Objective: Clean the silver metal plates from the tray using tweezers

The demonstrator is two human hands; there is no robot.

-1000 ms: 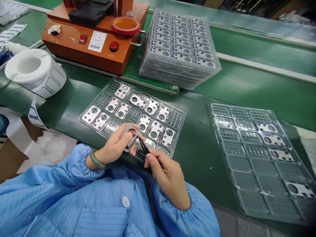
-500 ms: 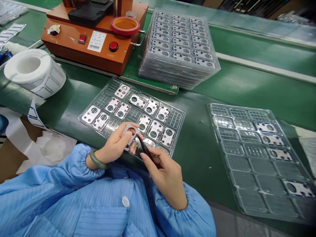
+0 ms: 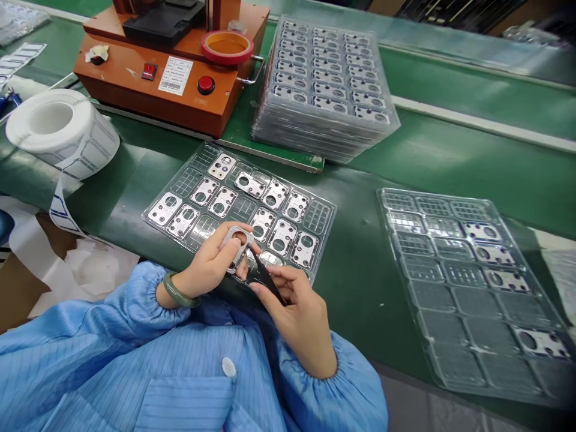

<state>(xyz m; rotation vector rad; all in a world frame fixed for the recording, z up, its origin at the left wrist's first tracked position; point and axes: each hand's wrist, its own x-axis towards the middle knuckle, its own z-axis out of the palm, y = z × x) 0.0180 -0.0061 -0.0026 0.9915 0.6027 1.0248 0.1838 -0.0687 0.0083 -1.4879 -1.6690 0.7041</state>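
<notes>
Over a clear plastic compartmented tray (image 3: 243, 209) at mid-frame, the left hand (image 3: 210, 259) pinches a silver, round-holed metal plate (image 3: 244, 248); the right hand's (image 3: 300, 317) fingers pinch black tapered tweezers (image 3: 269, 278) by its edge. Brace the plate; touch lightly.

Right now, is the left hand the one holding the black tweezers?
No, the right hand grips the black tweezers, while the left hand holds a metal plate.
</notes>
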